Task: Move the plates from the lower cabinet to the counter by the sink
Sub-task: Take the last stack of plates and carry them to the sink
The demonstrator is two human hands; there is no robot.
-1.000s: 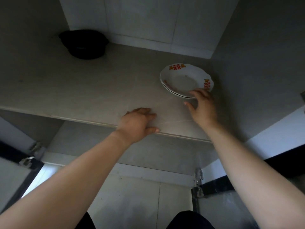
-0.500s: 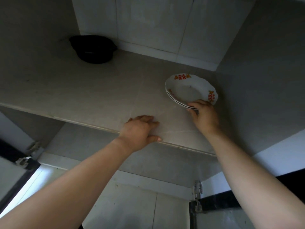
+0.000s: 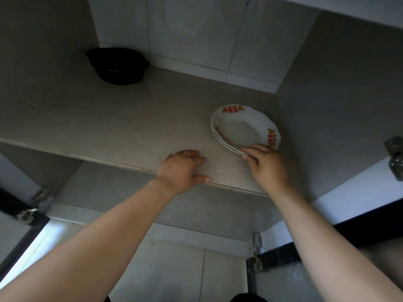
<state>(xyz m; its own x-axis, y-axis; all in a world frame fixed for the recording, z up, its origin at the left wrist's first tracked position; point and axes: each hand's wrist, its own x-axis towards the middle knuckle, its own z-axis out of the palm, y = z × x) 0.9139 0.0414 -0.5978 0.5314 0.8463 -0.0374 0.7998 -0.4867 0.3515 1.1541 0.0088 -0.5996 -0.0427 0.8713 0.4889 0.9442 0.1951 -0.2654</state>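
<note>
Cabinet shelf (image 3: 109,127), right hand (image 3: 268,166) gripping plates (image 3: 242,129), red rim characters

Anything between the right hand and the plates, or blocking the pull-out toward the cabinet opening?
Nothing visible. The right hand grips the plates at their near rim. The left hand rests on the shelf edge, to the plates' left, and the black pot sits far back left. The counter is out of view.
</note>
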